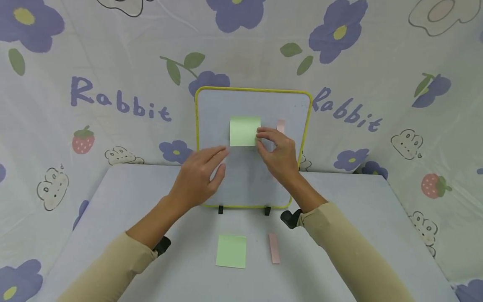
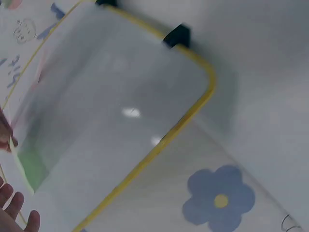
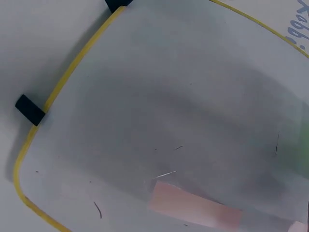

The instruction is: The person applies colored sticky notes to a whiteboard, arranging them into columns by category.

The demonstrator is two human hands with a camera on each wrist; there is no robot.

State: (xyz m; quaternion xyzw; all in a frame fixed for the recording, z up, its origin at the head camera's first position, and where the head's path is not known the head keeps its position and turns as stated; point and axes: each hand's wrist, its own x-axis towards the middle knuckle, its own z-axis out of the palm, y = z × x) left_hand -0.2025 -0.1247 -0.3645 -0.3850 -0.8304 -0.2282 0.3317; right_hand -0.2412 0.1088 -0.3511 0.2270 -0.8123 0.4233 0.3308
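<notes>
A: What clothing shows?
B: A left sleeve (image 1: 107, 268) and a right sleeve (image 1: 352, 249), both plain beige, with soft creases near the cuffs (image 1: 315, 216)
A: Anything else worn?
B: Yes, something small at each cuff: the right black piece (image 1: 291, 219) looks rounded and bent, the left black piece (image 1: 163, 246) is partly hidden
A: And the fingers (image 1: 269, 134)?
B: Bare, slender, slightly tapering

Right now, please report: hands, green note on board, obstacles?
Right hand pinching green note by right edge. Left hand empty, near lower-left corner. No obstacle seen.
</notes>
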